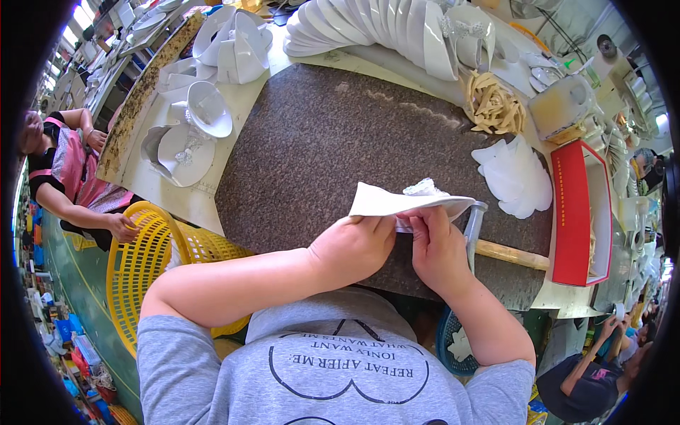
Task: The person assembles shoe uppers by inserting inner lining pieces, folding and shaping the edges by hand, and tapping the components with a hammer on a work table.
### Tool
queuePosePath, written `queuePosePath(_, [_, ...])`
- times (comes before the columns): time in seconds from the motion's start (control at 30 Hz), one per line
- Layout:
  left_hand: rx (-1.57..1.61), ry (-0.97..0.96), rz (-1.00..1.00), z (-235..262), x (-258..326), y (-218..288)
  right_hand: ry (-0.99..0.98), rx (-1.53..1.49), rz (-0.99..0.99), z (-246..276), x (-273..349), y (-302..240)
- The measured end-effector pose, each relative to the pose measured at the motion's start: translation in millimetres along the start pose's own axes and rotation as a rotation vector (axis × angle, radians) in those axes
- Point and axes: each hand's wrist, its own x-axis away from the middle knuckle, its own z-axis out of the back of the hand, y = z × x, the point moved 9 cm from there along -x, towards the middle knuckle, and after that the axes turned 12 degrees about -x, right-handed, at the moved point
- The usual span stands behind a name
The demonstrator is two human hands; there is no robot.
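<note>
Both hands hold a white shoe upper above the near part of a dark stone slab. A glittery bow sits on its far side. The fingers of my left hand are closed on the upper's near left edge. Further right, my right hand pinches the same edge with thumb and fingers; some fingertips are hidden under the material. Just beside the right hand lies a hammer with a metal head and a wooden handle.
Finished-looking white uppers stand in a curved row at the back, with more uppers at left. Tan strips, flat white pieces and a red box lie right. A yellow basket stands left, near a co-worker.
</note>
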Motion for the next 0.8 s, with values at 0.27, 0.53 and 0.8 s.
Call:
queuePosePath(0.27, [-0.225, -0.237, -0.354, 13, 4, -10, -0.142, 0.641, 0.498, -8, 4, -52])
queuePosePath(0.53, [-0.173, -0.134, -0.227, 1, 47, -22, -0.253, 0.488, 0.429, -30, 0, -60])
queuePosePath(0.8, [-0.012, -0.081, -0.049, 3, 46, -43, -0.215, 0.541, 0.432, -63, -17, -67])
